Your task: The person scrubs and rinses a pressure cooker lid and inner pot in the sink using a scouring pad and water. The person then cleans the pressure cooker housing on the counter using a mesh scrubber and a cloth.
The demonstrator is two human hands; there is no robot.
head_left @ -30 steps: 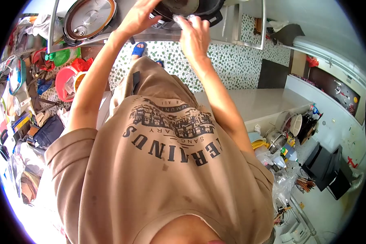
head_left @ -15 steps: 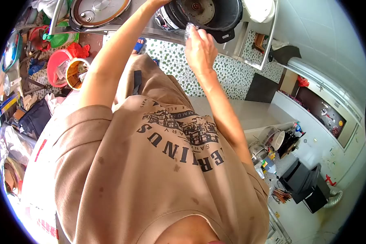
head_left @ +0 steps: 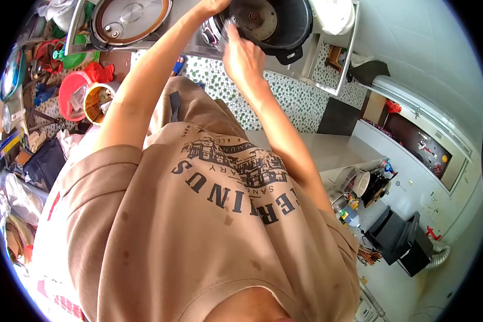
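Observation:
An electric pressure cooker (head_left: pixel 291 29) stands at the top of the view, its black inside open and a round metal plate at the bottom. My right hand (head_left: pixel 243 56), smeared by motion, is at the near left side of its rim. A small silvery, crumpled scrubber, like steel wool (head_left: pixel 230 23), sticks out of its fingers against the cooker. My left hand (head_left: pixel 216 5) is at the cooker's far left edge, partly cut off by the frame; its fingertips are hidden. The cooker's round lid (head_left: pixel 131 19) lies to the left, inner side up.
The cooker and lid sit on a metal-edged counter or sink (head_left: pixel 335 80), beside a white bowl-like container (head_left: pixel 334 15). Below left are a pink basin (head_left: pixel 72 86) and a yellowish bucket (head_left: pixel 95 107). Pots and a black bin-like box (head_left: pixel 389 231) are at right.
My right hand has moved left along the cooker's rim with the scrubber. The cooker appears slightly further left and up in view; my left hand stays at its edge.

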